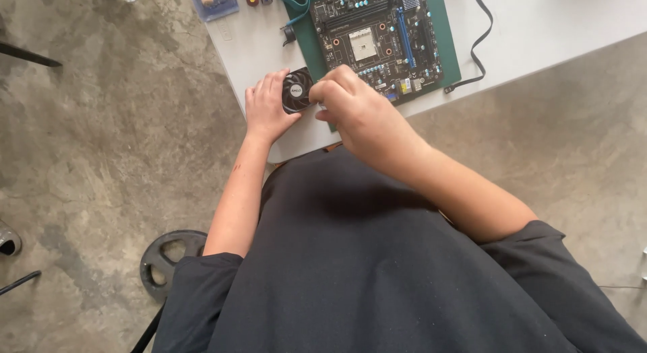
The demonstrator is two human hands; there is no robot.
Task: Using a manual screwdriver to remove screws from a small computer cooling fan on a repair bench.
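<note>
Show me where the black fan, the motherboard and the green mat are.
black fan (pixel 295 90), head view, round centre hub.
motherboard (pixel 377 36), head view, middle of the board.
green mat (pixel 446 36), head view, bare right strip.

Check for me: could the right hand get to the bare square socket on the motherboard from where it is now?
Probably yes. The right hand is on the cooler fan at the near edge of the motherboard, and nothing lies between it and the socket. It would have to let go of the fan first.

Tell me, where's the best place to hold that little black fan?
Probably by the outer frame of the black cooler fan, coming in from its sides as the left hand and right hand do now. The round centre with blades faces up, so fingers are best kept off it.
</note>
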